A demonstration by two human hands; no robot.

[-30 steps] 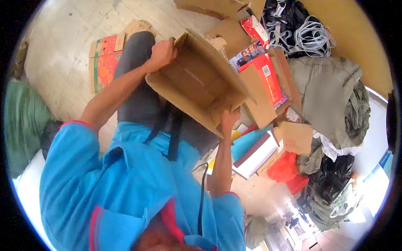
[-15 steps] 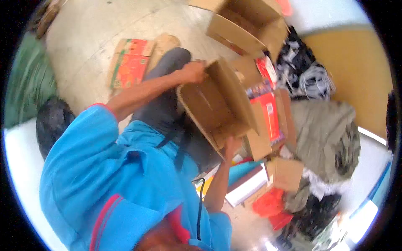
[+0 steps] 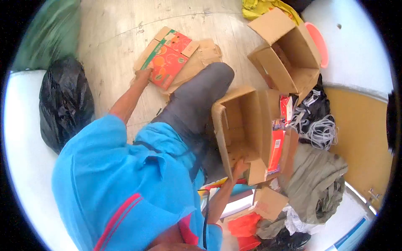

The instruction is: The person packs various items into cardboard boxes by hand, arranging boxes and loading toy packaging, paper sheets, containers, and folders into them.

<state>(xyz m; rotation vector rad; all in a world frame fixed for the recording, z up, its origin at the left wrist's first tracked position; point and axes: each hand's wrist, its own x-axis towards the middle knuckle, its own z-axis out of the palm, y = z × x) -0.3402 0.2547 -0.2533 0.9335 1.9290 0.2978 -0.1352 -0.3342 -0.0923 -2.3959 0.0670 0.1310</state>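
Observation:
My left hand (image 3: pixel 143 75) is closed at the near edge of a flattened carton (image 3: pixel 167 67) printed red and green with oranges, on the floor. My right hand (image 3: pixel 239 168) grips the lower rim of an open cardboard box (image 3: pixel 236 121). That box is tilted beside my grey-trousered leg (image 3: pixel 192 96), and its inside looks bare. Under the printed carton lies more flattened brown cardboard (image 3: pixel 207 52).
Another open cardboard box (image 3: pixel 289 54) stands at the upper right, by a pink basin (image 3: pixel 316 44). Red packages (image 3: pixel 276 148), coiled grey cord (image 3: pixel 322 131) and olive cloth (image 3: pixel 314 184) are heaped at the right. A black bag (image 3: pixel 67 100) sits at the left.
My left hand has let go of the open box's upper edge and moved left to the printed carton. My right hand still holds the box. The view has shifted.

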